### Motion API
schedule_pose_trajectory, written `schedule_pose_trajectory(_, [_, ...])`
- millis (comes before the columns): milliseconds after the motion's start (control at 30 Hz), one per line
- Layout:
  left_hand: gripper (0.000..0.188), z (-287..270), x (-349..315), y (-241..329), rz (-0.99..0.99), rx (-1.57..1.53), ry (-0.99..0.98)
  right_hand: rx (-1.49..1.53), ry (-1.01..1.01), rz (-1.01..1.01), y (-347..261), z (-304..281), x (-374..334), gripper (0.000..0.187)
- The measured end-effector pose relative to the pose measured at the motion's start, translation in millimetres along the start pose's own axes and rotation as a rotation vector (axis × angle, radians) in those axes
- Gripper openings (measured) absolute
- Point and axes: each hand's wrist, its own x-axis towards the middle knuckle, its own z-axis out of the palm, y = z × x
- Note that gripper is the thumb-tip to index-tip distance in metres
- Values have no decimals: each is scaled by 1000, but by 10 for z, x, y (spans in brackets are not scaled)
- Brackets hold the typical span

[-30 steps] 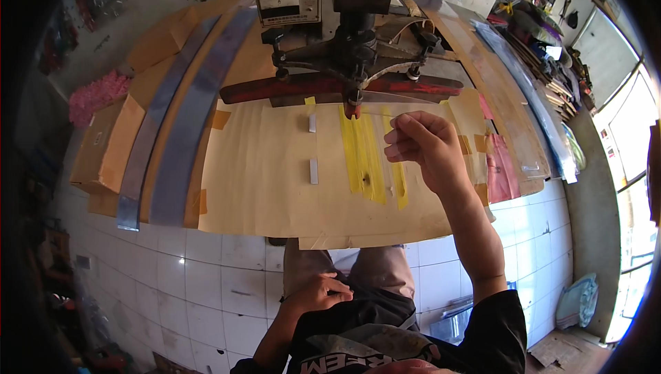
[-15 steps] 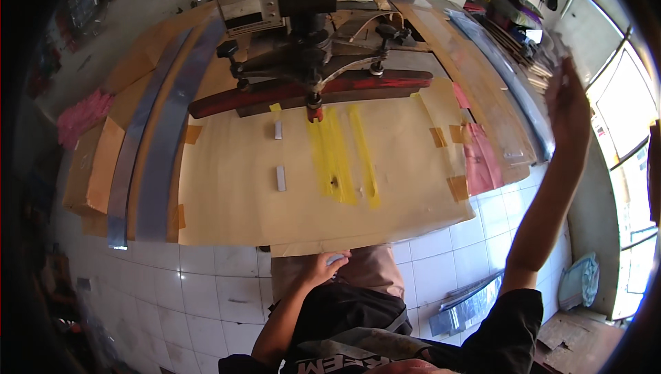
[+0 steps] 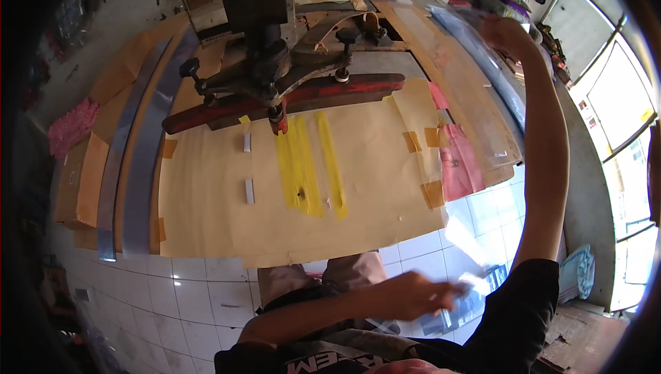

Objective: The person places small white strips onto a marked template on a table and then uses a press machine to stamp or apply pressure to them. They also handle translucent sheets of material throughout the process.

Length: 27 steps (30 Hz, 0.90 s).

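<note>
My left hand point(image 3: 423, 296) is held in front of my body, right of the table's front edge. Its fingers are curled together around something pale, which motion smears. My right hand point(image 3: 508, 35) reaches out to the far right, over the blue-tinted plastic sheeting point(image 3: 485, 61) along the table's edge; blur hides what its fingers do. Brown paper point(image 3: 372, 188) covers the table middle, fixed with brown tape and crossed by yellow tape strips point(image 3: 299, 167). Two small pale strips point(image 3: 249, 191) lie left of the yellow tape.
Above the paper hangs a black press arm with a red-edged bar point(image 3: 289, 95) and a red tip. Bluish strips point(image 3: 141, 161) and a cardboard box point(image 3: 82, 181) are at the left. Pink plastic point(image 3: 460, 161) lies at the right edge. White floor tiles point(image 3: 213, 298) show below.
My left hand has swung from the table's front edge toward the right. My right hand has moved farther away and leftward over the sheeting. The whole view has shifted slightly.
</note>
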Motion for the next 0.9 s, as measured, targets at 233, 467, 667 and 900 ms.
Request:
schedule_pose_trajectory(233, [66,-685,1258,-305,-324,-625,666,332,-18,276,-796,74,-39,19])
schedule_pose_trajectory(467, [72,-619,1353,-422,-412,-719,765,-47,-478,1172,-1454,1308,-1766,79])
schedule_pose_trajectory(667, [86,-535,1313,-620,-461,-689,779,1001,-41,1097,-1396,2048,-2218,37])
schedule_pose_trajectory(900, [70,-261,337,-300,-148,-149,390,689,339,943,-753,1579,-1950,22])
